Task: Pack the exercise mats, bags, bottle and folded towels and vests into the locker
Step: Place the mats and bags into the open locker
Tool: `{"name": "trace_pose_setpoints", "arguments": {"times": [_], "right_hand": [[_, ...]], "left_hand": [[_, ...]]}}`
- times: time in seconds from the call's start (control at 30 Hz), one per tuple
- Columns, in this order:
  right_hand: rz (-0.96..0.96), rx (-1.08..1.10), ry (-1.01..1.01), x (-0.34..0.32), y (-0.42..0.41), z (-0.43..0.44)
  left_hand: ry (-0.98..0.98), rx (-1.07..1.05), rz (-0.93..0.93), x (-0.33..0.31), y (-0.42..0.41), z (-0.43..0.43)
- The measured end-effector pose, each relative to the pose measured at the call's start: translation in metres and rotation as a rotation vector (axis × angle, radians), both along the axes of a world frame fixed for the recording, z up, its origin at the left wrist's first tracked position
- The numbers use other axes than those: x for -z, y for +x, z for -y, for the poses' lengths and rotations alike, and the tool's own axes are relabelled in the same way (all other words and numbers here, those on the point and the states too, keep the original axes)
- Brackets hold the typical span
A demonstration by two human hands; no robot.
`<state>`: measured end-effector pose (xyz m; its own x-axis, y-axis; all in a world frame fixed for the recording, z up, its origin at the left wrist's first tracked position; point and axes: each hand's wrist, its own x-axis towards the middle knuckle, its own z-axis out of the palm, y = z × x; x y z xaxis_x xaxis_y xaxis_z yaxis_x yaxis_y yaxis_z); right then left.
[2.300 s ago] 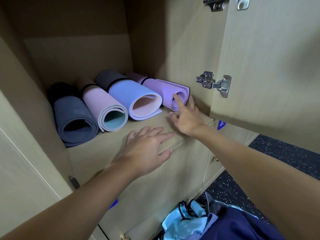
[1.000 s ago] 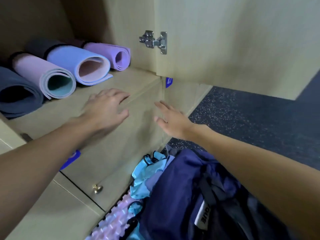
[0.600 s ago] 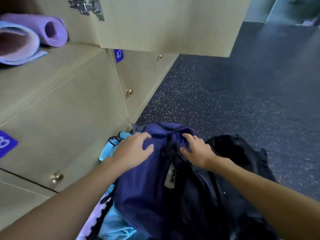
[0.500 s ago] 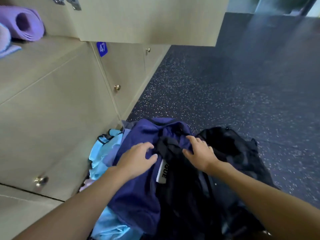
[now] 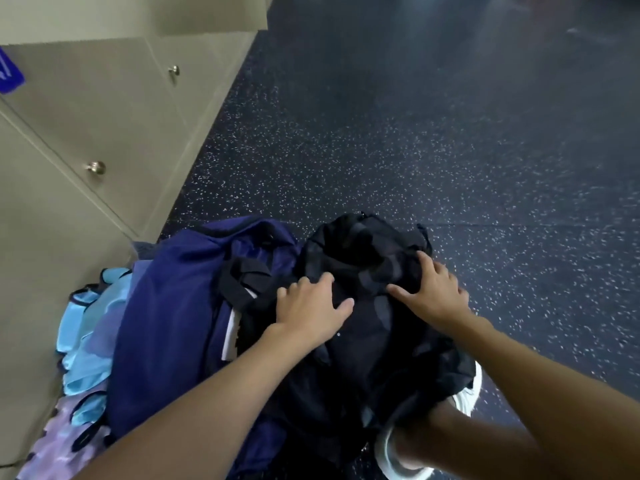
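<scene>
nothing legible: blue door tag (image 5: 8,76) cut off, white bag label (image 5: 229,336) mostly hidden

Gym changing room, beige lockers (image 5: 86,109) with round knobs (image 5: 96,167) on the left, dark speckled rubber floor (image 5: 398,133) stretching far right

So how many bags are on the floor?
2. The navy bag lies by the lockers; the black bag lies right of it, touching it. More may be hidden underneath.
</scene>
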<state>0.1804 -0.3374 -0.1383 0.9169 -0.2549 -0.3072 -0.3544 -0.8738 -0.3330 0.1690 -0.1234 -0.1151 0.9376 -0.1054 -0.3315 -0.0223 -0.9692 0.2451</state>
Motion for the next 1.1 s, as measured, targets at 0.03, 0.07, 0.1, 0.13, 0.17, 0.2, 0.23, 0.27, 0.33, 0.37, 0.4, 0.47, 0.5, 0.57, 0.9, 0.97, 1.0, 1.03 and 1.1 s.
{"name": "trace_pose_setpoints", "arguments": {"times": [0.03,0.07,0.1,0.13,0.17,0.2,0.23,0.27,0.33,0.37,0.4,0.47,0.5,0.57,0.9,0.97,1.0,1.03,1.1], "right_hand": [[-0.034,0.038,0.073,0.003,-0.001,0.005],[-0.05,0.075,0.157,0.006,-0.001,0.011],[-0.054,0.098,0.224,0.009,0.0,0.014],[-0.051,0.114,0.269,0.014,0.002,0.016],[-0.05,0.136,0.298,0.019,0.005,0.02],[-0.055,0.154,0.32,0.024,0.007,0.024],[-0.071,0.159,0.336,0.023,0.006,0.024],[-0.094,0.161,0.358,0.021,0.004,0.024],[-0.132,0.186,0.39,0.02,0.0,0.024],[-0.137,0.208,0.395,0.02,-0.001,0.024],[-0.132,0.224,0.402,0.023,0.0,0.024],[-0.091,0.245,0.464,0.026,0.002,0.026],[-0.057,0.239,0.517,0.027,0.003,0.026],[0.004,0.195,0.601,0.022,0.003,0.025],[0.296,0.028,0.57,-0.028,-0.006,-0.002],[0.371,-0.02,0.581,-0.048,-0.01,-0.014],[0.403,-0.046,0.58,-0.058,-0.012,-0.021],[0.431,-0.073,0.57,-0.068,-0.014,-0.028],[0.485,-0.132,0.56,-0.088,-0.019,-0.043]], "left_hand": [[0.042,-0.023,-0.03,0.001,0.002,0.005],[0.075,-0.045,-0.07,0.003,0.005,0.008],[0.091,-0.07,-0.109,0.004,0.007,0.009],[0.092,-0.092,-0.142,0.005,0.009,0.008],[0.086,-0.107,-0.161,0.007,0.01,0.009],[0.074,-0.126,-0.169,0.008,0.012,0.01],[0.051,-0.154,-0.17,0.008,0.013,0.012],[0.008,-0.196,-0.162,0.008,0.013,0.013],[-0.134,-0.288,-0.131,0.011,0.011,0.016],[-0.222,-0.322,-0.113,0.012,0.009,0.017],[-0.307,-0.345,-0.099,0.014,0.008,0.018],[-0.432,-0.367,-0.068,0.013,0.004,0.02],[-0.463,-0.371,-0.057,0.012,0.003,0.021],[-0.492,-0.362,-0.034,0.009,0.001,0.024],[-0.482,-0.27,0.184,-0.03,-0.02,0.011],[-0.496,-0.286,0.223,-0.043,-0.025,-0.002],[-0.499,-0.294,0.242,-0.051,-0.028,-0.009],[-0.5,-0.302,0.264,-0.059,-0.031,-0.016],[-0.51,-0.313,0.318,-0.076,-0.038,-0.032]]}}
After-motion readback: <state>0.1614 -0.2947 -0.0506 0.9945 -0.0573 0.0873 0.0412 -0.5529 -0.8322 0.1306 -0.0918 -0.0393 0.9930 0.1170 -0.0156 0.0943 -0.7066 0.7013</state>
